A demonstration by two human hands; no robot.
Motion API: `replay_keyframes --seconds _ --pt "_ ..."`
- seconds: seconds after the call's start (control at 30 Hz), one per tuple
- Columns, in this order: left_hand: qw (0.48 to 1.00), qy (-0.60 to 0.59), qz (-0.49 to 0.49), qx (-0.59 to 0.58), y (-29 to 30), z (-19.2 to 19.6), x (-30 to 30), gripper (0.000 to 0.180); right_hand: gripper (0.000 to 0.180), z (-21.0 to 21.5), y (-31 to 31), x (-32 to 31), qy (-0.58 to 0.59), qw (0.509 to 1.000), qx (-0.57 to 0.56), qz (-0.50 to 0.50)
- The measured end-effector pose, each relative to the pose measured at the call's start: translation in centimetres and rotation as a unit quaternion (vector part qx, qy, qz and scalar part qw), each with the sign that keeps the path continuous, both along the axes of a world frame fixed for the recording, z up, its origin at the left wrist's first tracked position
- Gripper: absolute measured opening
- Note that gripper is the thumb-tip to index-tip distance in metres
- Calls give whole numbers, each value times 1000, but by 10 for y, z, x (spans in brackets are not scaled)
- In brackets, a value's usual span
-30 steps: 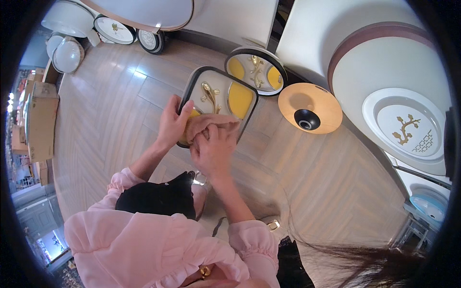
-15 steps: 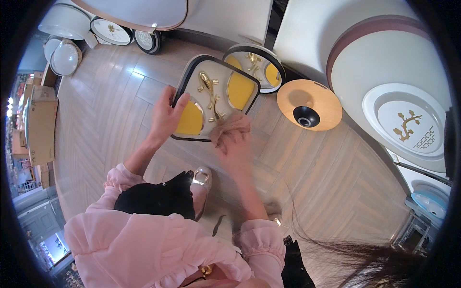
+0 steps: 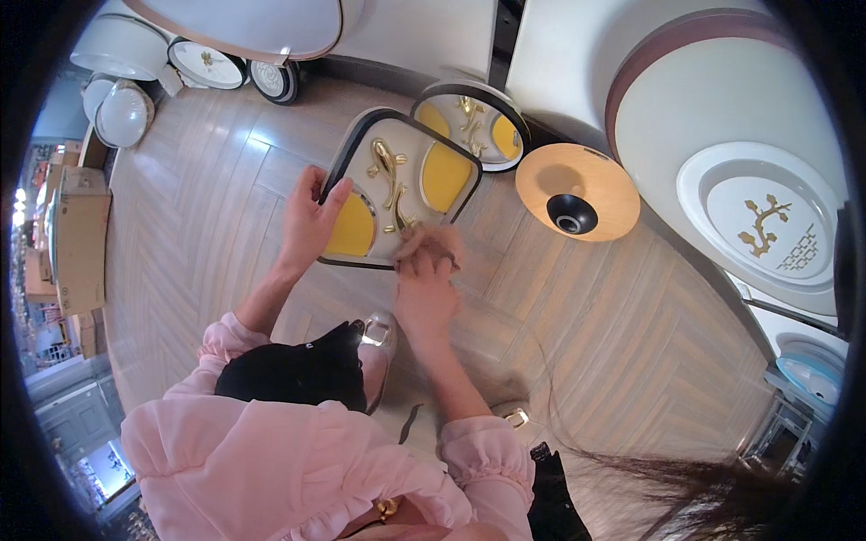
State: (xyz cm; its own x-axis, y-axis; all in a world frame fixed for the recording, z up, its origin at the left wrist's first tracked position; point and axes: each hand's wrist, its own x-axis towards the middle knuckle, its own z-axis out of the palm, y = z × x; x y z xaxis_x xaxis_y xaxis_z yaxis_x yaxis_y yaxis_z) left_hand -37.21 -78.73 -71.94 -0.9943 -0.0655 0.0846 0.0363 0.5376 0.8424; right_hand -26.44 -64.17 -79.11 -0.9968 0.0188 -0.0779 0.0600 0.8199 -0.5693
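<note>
A square ceiling lamp [image 3: 411,171] with rounded corners and a black rim is held up tilted in front of me. Its pale face carries gold fish figures [image 3: 386,162] and two yellow panels. My left hand [image 3: 309,225] grips the lamp's left edge, thumb on the front and fingers curled behind the rim. At the lower edge, my right hand [image 3: 426,298] presses a crumpled brown cloth [image 3: 437,242] against the face, by the lower fish. The cloth hides that corner.
Behind the lamp leans a round lamp [image 3: 492,135] with similar fish. An orange disc-shaped lamp [image 3: 577,176] lies to its right. Large pale round lamps [image 3: 667,99] line the right side. Cardboard boxes [image 3: 81,239] stand at the left. My shoes [image 3: 376,338] are on the wood-patterned floor.
My right hand and the cloth have shifted slightly left and down along the lamp's lower edge. The left hand keeps its grip on the lamp.
</note>
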Motion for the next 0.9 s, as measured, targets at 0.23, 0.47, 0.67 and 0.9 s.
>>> replay_keyframes --seconds 0.23,0.47,0.67,0.9 --pt "996 -35 -25 -77 3 -15 21 26 40 21 5 -19 141 972 -186 13" --pt "996 -28 31 82 -3 -12 7 25 41 13 -3 -6 45 986 -161 8" --pt "992 28 -43 -119 -9 13 8 22 31 -10 43 -4 41 967 -231 -103" --pt "954 71 -201 -211 0 21 22 23 39 57 58 -34 343 932 -116 20"
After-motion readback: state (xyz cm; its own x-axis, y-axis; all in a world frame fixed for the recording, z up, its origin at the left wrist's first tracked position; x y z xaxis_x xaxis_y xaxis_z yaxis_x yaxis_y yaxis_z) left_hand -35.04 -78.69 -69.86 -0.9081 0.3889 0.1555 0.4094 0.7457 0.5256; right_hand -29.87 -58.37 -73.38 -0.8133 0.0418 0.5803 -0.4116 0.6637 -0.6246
